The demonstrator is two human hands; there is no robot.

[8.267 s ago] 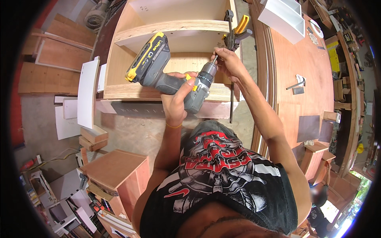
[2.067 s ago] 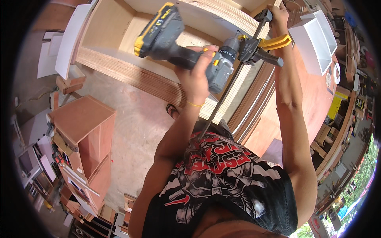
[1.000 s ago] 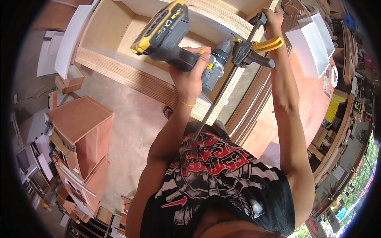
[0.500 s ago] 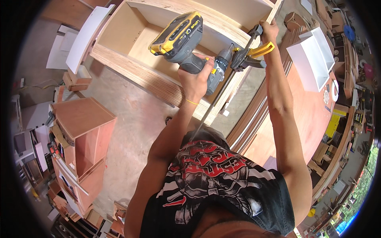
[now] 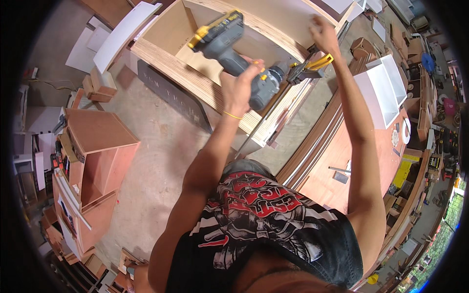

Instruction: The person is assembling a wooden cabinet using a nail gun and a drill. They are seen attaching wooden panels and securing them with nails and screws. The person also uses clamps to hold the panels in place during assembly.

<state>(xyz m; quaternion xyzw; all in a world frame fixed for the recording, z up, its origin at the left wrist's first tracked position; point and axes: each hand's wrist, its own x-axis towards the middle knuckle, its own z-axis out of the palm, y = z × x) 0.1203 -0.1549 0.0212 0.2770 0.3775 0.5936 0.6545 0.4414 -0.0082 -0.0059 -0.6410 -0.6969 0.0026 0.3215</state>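
My left hand is wrapped round the handle of a grey and yellow cordless drill. The drill's chuck points right, over the open plywood cabinet, close to a bar clamp with yellow handles. Whether the bit touches the wood is hidden. The clamp lies along the cabinet's right end panel, its long bar running down toward my waist. Above the clamp, my right hand is raised near the cabinet's far right edge, fingers apart and slightly blurred, with nothing seen in it.
Left of me stands a reddish wooden cabinet on the concrete floor. On the right, long wood strips lie beside a plywood sheet, with a white box unit farther off. A white panel leans by the plywood cabinet's left end.
My right hand has let go of the cabinet's edge by the clamp and lifted away, slightly left. The left hand still grips the drill over the cabinet. The whole view has shifted a little.
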